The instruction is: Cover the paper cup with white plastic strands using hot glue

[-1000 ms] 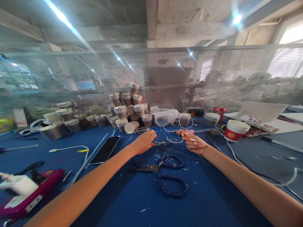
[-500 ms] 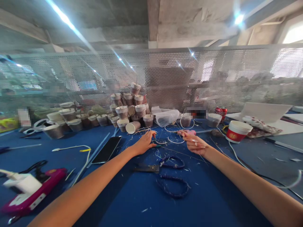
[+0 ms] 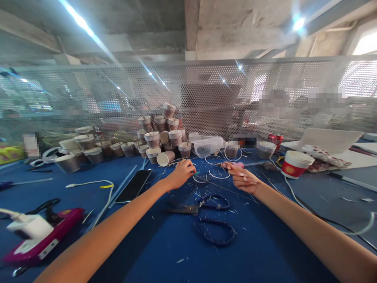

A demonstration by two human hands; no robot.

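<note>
My left hand (image 3: 181,175) is closed, its fingers curled and pressed together near white wire pieces on the blue tabletop; anything in them is too small to make out. My right hand (image 3: 243,179) is pinched, thumb and fingertips together, with what it holds too small to tell. A curved white wire (image 3: 219,175) lies between the two hands. Just behind my right fingers rests a pink object (image 3: 239,164), partly hidden. Nearer to me lie scissors with blue-wrapped handles (image 3: 216,232), their dark blades pointing left.
Stacked paper cups (image 3: 152,139) stand at the back, with one cup (image 3: 165,158) tipped over. A phone (image 3: 134,186) and a magenta power strip (image 3: 59,232) lie left. At right are red-and-white cups (image 3: 297,164) and cables. A perforated screen (image 3: 210,110) closes off the far side.
My left hand's fingers, spread apart before, have closed together and turned downward, shifting slightly right. My right hand has stayed almost in place.
</note>
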